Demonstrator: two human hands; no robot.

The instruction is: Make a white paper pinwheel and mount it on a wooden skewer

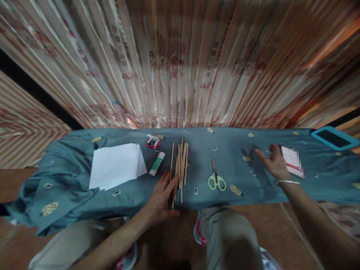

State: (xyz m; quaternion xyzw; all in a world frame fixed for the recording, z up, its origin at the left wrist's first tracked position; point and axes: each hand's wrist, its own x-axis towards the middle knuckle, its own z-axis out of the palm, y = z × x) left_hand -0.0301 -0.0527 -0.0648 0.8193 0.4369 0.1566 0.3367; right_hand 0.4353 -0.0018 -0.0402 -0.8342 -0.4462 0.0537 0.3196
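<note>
Cloth (233, 140): stretched across the frame's lower half
Sticks (182, 168): laid at lower centre
Left hand (162, 197): fingers parted, laid against the sticks
Right hand (277, 165): held spread at right — scissors (215, 174) placed between both hands

Slender, pale wooden sticks (183, 161) lie side by side in a loose bundle on a blue-green cloth (201, 150), ends uneven and lengths pointing away from the person, as the left hand (163, 191) touches their near left edge. A flat white-and-red packet (289, 156), partly blurred, lies just beside the spread right hand (275, 163).
</note>
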